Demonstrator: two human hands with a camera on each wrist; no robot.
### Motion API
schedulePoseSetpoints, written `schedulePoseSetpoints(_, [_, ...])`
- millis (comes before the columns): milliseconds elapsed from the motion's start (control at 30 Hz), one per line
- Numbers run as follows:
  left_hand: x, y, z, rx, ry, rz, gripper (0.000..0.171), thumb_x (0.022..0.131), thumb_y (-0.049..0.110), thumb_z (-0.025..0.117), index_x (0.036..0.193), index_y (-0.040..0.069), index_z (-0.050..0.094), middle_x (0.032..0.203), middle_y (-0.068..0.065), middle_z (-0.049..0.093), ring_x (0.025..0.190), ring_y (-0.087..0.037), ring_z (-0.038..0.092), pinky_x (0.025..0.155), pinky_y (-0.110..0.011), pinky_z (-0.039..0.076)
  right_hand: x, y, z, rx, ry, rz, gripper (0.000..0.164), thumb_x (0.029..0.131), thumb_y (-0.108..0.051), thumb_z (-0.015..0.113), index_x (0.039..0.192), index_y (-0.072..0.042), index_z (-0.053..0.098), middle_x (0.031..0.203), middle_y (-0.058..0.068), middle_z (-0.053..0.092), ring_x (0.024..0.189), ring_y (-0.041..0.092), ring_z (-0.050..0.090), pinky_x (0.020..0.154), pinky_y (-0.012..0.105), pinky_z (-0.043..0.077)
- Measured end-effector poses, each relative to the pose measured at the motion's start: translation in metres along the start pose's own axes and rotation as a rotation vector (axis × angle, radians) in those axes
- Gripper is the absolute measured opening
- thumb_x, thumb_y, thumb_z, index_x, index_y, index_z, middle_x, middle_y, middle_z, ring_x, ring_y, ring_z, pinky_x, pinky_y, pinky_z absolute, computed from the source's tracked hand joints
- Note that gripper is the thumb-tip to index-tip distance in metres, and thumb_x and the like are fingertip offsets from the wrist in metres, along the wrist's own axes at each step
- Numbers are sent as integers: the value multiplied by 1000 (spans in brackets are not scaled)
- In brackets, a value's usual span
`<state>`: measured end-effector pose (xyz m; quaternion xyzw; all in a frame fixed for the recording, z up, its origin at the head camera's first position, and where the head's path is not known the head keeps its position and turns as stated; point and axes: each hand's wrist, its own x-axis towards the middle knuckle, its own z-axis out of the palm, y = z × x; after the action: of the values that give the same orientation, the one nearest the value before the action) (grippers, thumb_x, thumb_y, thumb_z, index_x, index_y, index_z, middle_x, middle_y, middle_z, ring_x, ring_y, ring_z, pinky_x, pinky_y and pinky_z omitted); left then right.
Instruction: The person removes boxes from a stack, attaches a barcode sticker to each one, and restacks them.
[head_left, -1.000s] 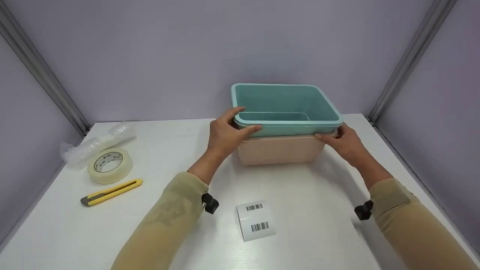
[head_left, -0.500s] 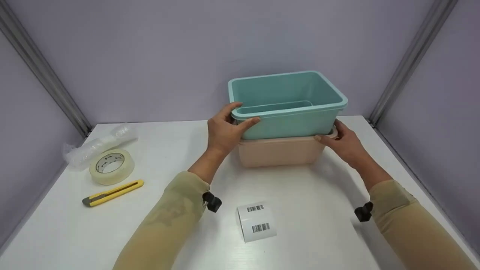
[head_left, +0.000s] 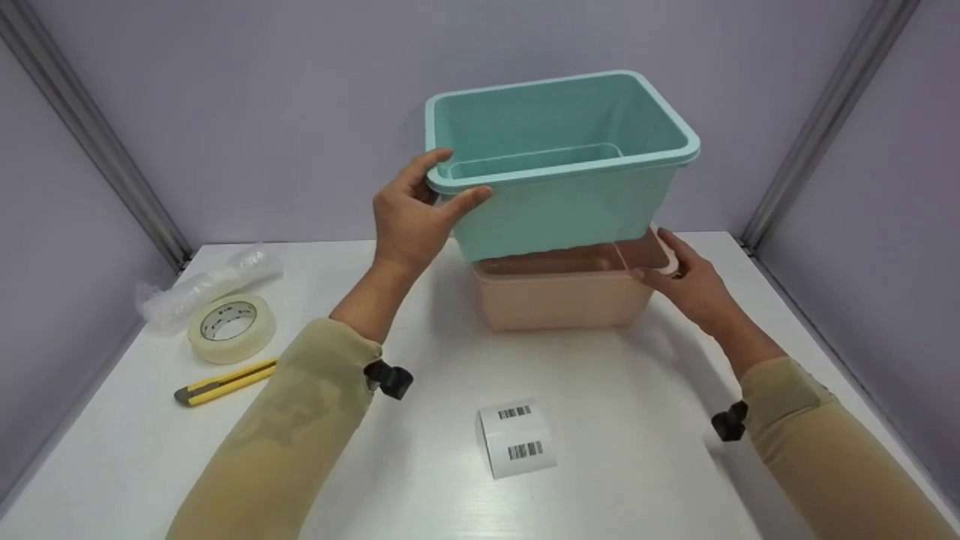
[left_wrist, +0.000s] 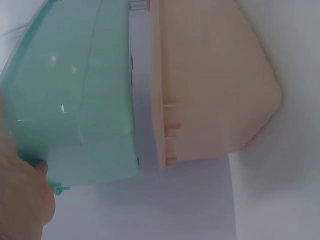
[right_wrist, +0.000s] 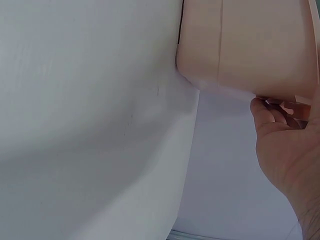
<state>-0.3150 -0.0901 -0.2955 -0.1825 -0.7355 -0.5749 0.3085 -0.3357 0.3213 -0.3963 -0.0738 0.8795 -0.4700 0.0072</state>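
Note:
My left hand (head_left: 411,217) grips the near left corner of a teal plastic bin (head_left: 562,206), thumb on the outside and fingers at the rim. The teal bin hangs tilted, its right side higher, above a pink plastic bin (head_left: 562,304). In the left wrist view a gap shows between the teal bin (left_wrist: 75,100) and the pink bin (left_wrist: 210,85). The pink bin stands on the white table with its inside partly uncovered. At its right end my right hand (head_left: 694,289) holds the rim, and the right wrist view shows those fingers (right_wrist: 265,115) curled under the edge.
A curled strip of barcode labels (head_left: 517,439) lies on the table (head_left: 622,465) in front of the bins. To the left are a roll of tape (head_left: 255,341), a yellow utility knife (head_left: 229,382) partly behind my left sleeve, and rolled bubble wrap (head_left: 217,285). Walls enclose the table.
My left hand has raised the teal bin up and slightly left, out of the pink bin. My right hand has stayed at the pink bin's rim.

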Motion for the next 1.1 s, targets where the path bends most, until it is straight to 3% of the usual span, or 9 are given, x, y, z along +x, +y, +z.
schedulePoseSetpoints(133, [9, 4, -24, -7, 21, 5, 68, 82, 31, 95, 140, 8, 68, 115, -4, 74, 92, -12, 68, 86, -27, 58, 0, 2, -2, -11, 7, -22, 97, 100, -53, 70, 172, -27, 11, 174, 13, 21, 103, 22, 50, 87, 25, 46])
schedulePoseSetpoints(300, [15, 5, -61, -33, 39, -21, 65, 85, 28, 93, 141, 8, 68, 126, -6, 72, 102, -16, 70, 96, -32, 58, -1, 4, -5, -12, 21, -31, 95, 100, -52, 71, 172, -27, 13, 174, 13, 20, 98, 21, 52, 84, 20, 47])
schedulePoseSetpoints(467, [16, 0, -100, -68, 58, -52, 63, 85, 27, 93, 141, 12, 69, 129, -13, 70, 104, -20, 70, 95, -32, 58, -3, 5, -6, 7, 29, -29, 96, 100, -51, 72, 172, -28, 13, 166, 18, 35, 98, 21, 51, 82, 20, 48])
schedulePoseSetpoints(567, [13, -5, -122, -79, 79, -85, 63, 84, 26, 94, 141, 13, 70, 129, -14, 70, 104, -20, 70, 93, -28, 58, -4, 6, -6, 18, 30, -31, 96, 100, -50, 73, 172, -28, 13, 158, 20, 44, 96, 20, 51, 81, 21, 48])
schedulePoseSetpoints(800, [-2, -18, -169, -57, 114, -171, 62, 85, 17, 93, 142, 14, 69, 125, -14, 71, 98, -17, 71, 86, -22, 57, -4, 7, -5, 27, 23, -26, 97, 99, -50, 73, 172, -30, 12, 154, 20, 49, 100, 20, 53, 84, 16, 48])
schedulePoseSetpoints(1100, [-27, -38, -212, 23, 124, -275, 61, 87, 12, 90, 144, 15, 68, 125, -8, 73, 95, -11, 73, 85, -17, 56, -6, 3, -4, 27, 24, -14, 99, 99, -51, 73, 172, -29, 11, 160, 20, 44, 111, 22, 52, 86, 14, 48])
